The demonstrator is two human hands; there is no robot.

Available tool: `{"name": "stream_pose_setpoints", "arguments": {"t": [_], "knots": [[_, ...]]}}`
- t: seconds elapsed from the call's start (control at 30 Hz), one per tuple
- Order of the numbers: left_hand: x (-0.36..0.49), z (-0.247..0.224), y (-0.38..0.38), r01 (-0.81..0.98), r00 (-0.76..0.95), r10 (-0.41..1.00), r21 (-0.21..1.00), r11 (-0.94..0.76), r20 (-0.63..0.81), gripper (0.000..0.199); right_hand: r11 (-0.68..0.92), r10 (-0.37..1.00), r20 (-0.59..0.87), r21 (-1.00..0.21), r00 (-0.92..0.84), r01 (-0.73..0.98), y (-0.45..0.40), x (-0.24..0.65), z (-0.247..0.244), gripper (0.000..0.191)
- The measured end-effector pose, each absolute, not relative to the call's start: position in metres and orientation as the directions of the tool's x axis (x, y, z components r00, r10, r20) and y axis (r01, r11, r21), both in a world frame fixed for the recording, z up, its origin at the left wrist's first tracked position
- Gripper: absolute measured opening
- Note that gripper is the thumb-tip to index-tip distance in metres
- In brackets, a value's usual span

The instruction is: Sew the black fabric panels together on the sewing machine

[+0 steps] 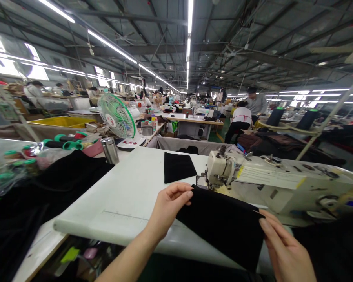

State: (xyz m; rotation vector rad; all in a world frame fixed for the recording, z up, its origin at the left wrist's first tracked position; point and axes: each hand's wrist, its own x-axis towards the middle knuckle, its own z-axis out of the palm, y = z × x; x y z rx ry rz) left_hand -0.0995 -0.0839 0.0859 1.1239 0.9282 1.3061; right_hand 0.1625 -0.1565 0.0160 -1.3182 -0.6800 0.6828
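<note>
My left hand (168, 207) pinches the upper left corner of a black fabric piece (223, 225) that lies over the front edge of the white sewing table (126, 196). My right hand (282, 246) grips the same piece at its right edge. The far end of the fabric sits at the needle of the cream sewing machine (282, 180), just right of centre. A second, smaller black fabric piece (179, 167) lies flat on the table behind my left hand.
A heap of black cloth (47, 192) covers the table at left. Beside it stand a steel flask (110, 150), a green-and-white desk fan (117, 116) and green thread cones (65, 144). Other people work at tables farther back.
</note>
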Motion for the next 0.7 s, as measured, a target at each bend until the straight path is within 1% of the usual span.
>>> {"name": "stream_pose_setpoints", "arguments": {"t": [0.1,0.2,0.3,0.4,0.53,0.6,0.7], "knots": [[-0.099,0.087,-0.084,-0.198,0.03,0.992,0.974,-0.113,0.121,0.019,0.107,0.755,-0.016,-0.983,0.655,-0.147,-0.156,0.158,0.019,0.046],[-0.1,0.087,-0.085,-0.123,-0.051,0.983,0.976,-0.181,0.176,0.013,0.096,0.727,-0.13,-0.953,0.674,-0.287,-0.155,0.152,0.022,0.046],[-0.099,0.087,-0.084,-0.131,-0.076,0.986,0.979,-0.157,0.148,0.012,0.07,0.728,-0.216,-0.921,0.651,-0.383,-0.154,0.147,0.023,0.046],[-0.099,0.087,-0.084,-0.19,-0.053,0.995,0.978,-0.089,0.08,0.016,0.062,0.726,-0.254,-0.901,0.639,-0.429,-0.153,0.146,0.024,0.044],[-0.098,0.086,-0.083,-0.196,-0.046,0.996,0.977,-0.083,0.075,0.018,0.056,0.717,-0.308,-0.869,0.626,-0.491,-0.152,0.145,0.025,0.047],[-0.098,0.086,-0.082,-0.194,-0.047,0.996,0.978,-0.083,0.075,0.018,0.054,0.719,-0.308,-0.869,0.624,-0.491,-0.152,0.145,0.025,0.048],[-0.096,0.084,-0.079,-0.186,-0.052,0.995,0.978,-0.092,0.084,0.019,0.046,0.729,-0.273,-0.896,0.628,-0.442,-0.153,0.147,0.023,0.049]]}}
